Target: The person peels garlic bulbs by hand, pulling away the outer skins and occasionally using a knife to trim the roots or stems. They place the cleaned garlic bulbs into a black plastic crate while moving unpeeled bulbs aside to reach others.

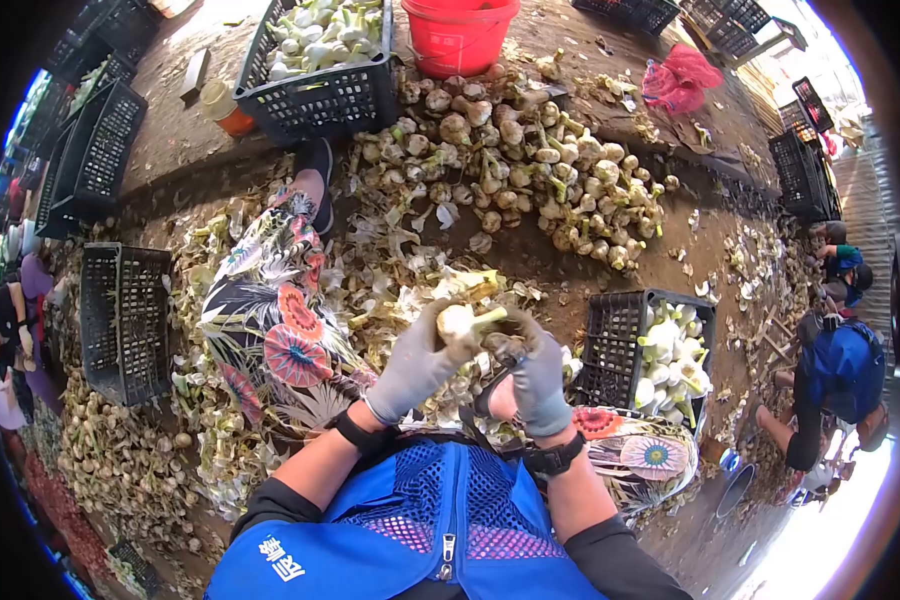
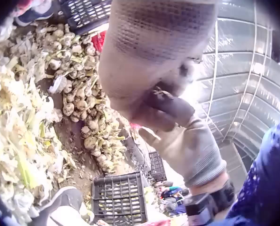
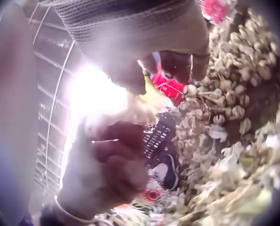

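Observation:
In the head view, a garlic bulb with a short green stem is gripped by the gloved left hand, its root side toward that palm. The gloved right hand is at the stem end, fingers bent; whether it pinches the stem is hard to tell. Both gloves are grey and soiled at the fingers. In the left wrist view the left hand covers the bulb, and the right hand meets it. Glare in the right wrist view blurs the pale bulb between the right hand and left hand.
Unpeeled garlic lies heaped ahead. A black crate of trimmed bulbs stands near a red bucket. Another crate with white bulbs sits at the right, and an upright crate at the left. Peelings cover the ground; people sit far right.

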A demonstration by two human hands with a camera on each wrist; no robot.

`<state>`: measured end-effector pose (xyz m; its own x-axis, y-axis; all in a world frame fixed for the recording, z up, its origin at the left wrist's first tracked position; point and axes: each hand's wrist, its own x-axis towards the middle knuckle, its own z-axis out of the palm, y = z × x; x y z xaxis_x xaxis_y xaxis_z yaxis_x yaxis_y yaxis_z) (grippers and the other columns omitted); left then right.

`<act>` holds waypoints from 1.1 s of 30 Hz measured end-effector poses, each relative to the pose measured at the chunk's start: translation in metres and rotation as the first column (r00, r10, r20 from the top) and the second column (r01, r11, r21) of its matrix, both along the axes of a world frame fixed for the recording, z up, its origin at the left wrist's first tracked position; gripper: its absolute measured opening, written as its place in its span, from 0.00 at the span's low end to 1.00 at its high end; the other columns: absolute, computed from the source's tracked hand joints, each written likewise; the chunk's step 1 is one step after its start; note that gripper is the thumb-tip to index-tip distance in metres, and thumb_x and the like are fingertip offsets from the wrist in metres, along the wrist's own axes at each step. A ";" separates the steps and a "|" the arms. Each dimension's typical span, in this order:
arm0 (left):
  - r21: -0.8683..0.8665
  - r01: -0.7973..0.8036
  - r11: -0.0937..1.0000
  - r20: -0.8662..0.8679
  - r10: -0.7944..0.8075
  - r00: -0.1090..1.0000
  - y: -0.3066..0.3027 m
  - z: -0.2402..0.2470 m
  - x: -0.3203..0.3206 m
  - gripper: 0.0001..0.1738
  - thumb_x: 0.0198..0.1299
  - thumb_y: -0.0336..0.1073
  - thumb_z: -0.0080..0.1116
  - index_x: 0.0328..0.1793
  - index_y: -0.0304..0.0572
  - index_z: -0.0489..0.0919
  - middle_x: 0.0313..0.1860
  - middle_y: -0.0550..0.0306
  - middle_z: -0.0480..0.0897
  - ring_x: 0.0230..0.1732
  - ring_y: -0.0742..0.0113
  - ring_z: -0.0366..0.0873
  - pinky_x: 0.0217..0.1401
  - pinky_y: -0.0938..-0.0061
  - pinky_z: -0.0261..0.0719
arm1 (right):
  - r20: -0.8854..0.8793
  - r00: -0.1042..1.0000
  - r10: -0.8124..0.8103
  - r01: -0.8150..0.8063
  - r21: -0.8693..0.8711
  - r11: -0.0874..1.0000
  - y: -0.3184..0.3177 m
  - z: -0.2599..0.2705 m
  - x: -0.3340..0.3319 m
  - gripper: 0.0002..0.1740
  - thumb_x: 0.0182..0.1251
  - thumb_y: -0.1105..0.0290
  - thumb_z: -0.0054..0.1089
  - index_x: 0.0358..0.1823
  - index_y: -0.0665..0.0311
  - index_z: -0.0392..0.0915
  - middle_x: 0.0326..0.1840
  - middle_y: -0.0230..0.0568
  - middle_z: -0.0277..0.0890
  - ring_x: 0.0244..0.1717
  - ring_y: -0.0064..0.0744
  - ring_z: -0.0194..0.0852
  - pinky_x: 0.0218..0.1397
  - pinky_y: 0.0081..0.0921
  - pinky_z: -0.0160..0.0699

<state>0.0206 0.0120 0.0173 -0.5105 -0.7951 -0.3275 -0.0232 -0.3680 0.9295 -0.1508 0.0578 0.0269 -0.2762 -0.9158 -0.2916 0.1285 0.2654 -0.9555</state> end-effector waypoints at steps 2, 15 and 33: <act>-0.496 -0.012 0.868 0.139 0.093 0.986 0.007 -0.017 -0.007 0.43 0.67 0.63 0.59 0.71 0.30 0.67 0.47 0.48 0.84 0.47 0.65 0.82 0.53 0.74 0.78 | 0.159 0.987 0.011 -0.024 0.082 0.996 0.003 0.001 0.002 0.18 0.66 0.87 0.56 0.56 0.72 0.79 0.51 0.37 0.83 0.46 0.22 0.80 0.53 0.20 0.79; 0.133 -0.135 0.982 -0.168 0.156 0.973 -0.008 0.012 -0.001 0.15 0.72 0.35 0.59 0.58 0.32 0.81 0.50 0.59 0.87 0.47 0.79 0.80 0.50 0.81 0.78 | 0.691 0.700 -0.182 0.138 0.119 0.983 0.018 -0.040 -0.032 0.17 0.78 0.67 0.53 0.54 0.76 0.79 0.52 0.48 0.83 0.54 0.38 0.83 0.63 0.35 0.80; -0.471 0.439 0.765 0.606 -0.081 0.791 -0.002 0.016 -0.021 0.18 0.66 0.50 0.59 0.39 0.41 0.82 0.38 0.46 0.82 0.41 0.42 0.81 0.48 0.52 0.76 | 0.525 0.773 -0.356 0.258 0.251 0.933 0.013 -0.031 -0.016 0.17 0.76 0.59 0.58 0.54 0.67 0.79 0.48 0.43 0.85 0.47 0.38 0.85 0.52 0.33 0.84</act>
